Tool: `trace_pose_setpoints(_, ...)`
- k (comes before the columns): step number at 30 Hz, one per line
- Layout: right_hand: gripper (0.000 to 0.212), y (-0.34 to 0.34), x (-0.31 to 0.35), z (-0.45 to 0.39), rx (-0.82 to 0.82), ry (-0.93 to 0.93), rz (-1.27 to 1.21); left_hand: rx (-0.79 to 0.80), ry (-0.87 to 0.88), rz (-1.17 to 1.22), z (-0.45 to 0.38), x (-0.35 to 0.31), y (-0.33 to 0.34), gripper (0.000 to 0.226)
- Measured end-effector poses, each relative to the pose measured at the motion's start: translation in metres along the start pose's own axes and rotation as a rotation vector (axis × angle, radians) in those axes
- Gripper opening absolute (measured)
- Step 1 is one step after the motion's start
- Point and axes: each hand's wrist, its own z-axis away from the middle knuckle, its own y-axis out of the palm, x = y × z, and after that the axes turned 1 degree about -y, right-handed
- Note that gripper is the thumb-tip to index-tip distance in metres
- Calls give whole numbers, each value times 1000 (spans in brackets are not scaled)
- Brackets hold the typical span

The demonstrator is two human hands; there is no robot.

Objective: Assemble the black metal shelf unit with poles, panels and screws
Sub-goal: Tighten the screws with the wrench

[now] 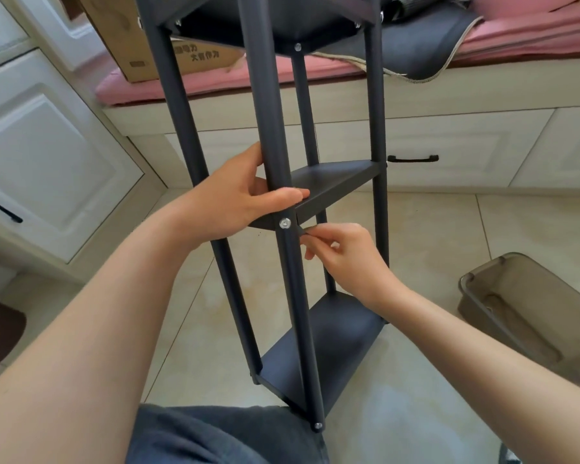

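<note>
The black metal shelf unit stands upright on the tiled floor in front of me, with poles and three panels in view. My left hand (245, 192) grips the near pole (265, 105) just above the middle panel (332, 180), thumb across the pole's front. A silver screw (285, 223) sits in that pole at the panel's corner. My right hand (340, 254) pinches something small and dark at the pole's right side just below that corner; what it holds is hidden by the fingers. The bottom panel (329, 349) has a screw (318, 425) at its near corner. The top panel (282, 25) carries another screw (297, 46).
A grey plastic bin (523, 313) lies on the floor at the right. Behind the shelf runs a window seat with a pink cushion (482, 38), a cardboard box (141, 45) and a dark mat (416, 45). White cabinets (47, 145) stand at the left. My knee (221, 437) is below.
</note>
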Motion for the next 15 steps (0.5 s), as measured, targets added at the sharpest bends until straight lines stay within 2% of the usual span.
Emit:
trace_pose_setpoints(7,16,6,-7,2,-44,-106,3,-36,-39,6,1,2,-5,62)
trace_pose_setpoints(11,14,14,-9,-4,-72,-165,34,-55,-46,10,-1,2,-4,60)
trace_pose_setpoints(15,15,22,-12,-12,-62,-146,7,-45,-44,28,-3,0,-4,62)
